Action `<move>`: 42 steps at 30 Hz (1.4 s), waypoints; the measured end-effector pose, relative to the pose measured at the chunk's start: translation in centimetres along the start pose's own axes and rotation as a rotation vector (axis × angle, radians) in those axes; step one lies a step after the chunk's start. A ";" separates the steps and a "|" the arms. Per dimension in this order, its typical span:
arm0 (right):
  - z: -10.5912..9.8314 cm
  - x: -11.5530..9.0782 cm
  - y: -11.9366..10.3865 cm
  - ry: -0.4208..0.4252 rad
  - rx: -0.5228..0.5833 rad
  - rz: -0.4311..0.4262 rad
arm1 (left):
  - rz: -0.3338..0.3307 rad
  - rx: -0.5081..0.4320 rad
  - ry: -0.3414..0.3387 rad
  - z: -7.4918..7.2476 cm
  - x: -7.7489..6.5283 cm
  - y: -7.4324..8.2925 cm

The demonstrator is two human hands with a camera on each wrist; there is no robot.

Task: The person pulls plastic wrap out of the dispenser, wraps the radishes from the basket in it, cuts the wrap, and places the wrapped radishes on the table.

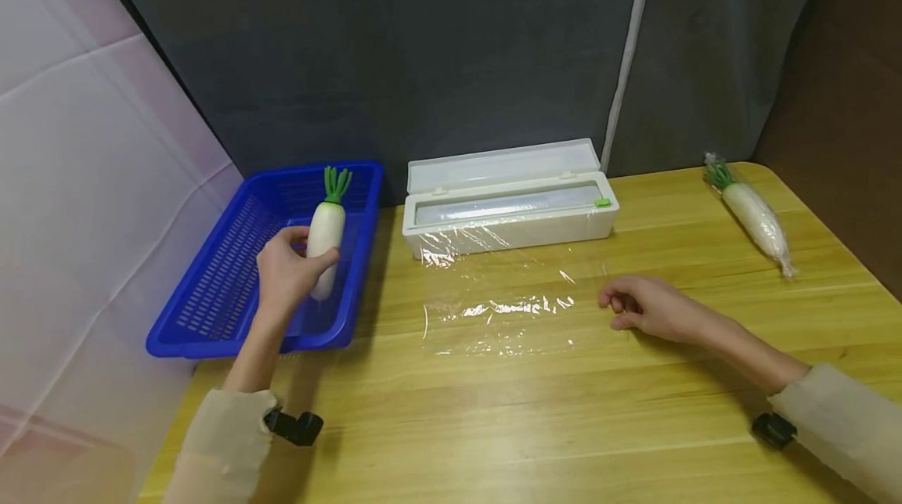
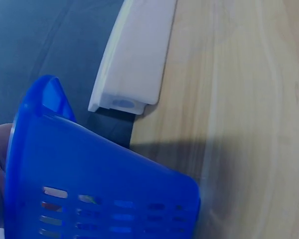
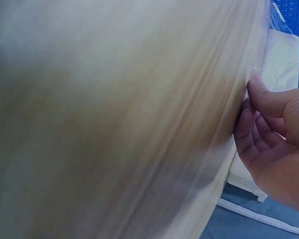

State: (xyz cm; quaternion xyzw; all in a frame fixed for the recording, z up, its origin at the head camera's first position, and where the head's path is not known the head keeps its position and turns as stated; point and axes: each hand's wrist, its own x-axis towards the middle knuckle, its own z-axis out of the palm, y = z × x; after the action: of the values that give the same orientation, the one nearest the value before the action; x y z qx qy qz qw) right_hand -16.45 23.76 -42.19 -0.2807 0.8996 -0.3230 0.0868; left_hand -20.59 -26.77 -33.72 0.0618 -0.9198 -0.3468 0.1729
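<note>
A white radish (image 1: 326, 226) with short green stalks is gripped between the thumb and fingers of my left hand (image 1: 287, 269), stalks pointing away from me. Hand and radish are over the blue plastic basket (image 1: 363, 257). In the left wrist view the basket wall (image 2: 99, 159) hides most of that hand. Clear cling film (image 1: 507, 308) lies wrinkled on the table, drawn out from a white film dispenser box (image 1: 588, 225). Just right of the film's edge, my right hand (image 1: 651, 308) hovers low with loosely bent fingers, thumb and forefinger apart, holding nothing.
The dispenser's lid (image 1: 503, 166) stands raised at the back, and a green slider (image 1: 602, 203) sits at its right end. A second radish (image 1: 757, 222), wrapped in film, lies at the far right of the wooden table (image 1: 507, 426). Dark cloth (image 1: 352, 50) closes off the back.
</note>
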 end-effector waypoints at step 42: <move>-0.3 0.3 0.0 -0.048 0.006 0.013 | 0.342 -0.279 -0.054 3.9 -4.0 8.6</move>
State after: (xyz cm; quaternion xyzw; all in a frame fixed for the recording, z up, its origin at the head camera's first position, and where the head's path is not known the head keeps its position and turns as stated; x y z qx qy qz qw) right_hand -16.80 23.75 -41.95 -0.2822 0.8982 -0.3182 0.1114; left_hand -18.23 -17.00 -31.85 -0.1289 -0.8642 -0.4381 0.2114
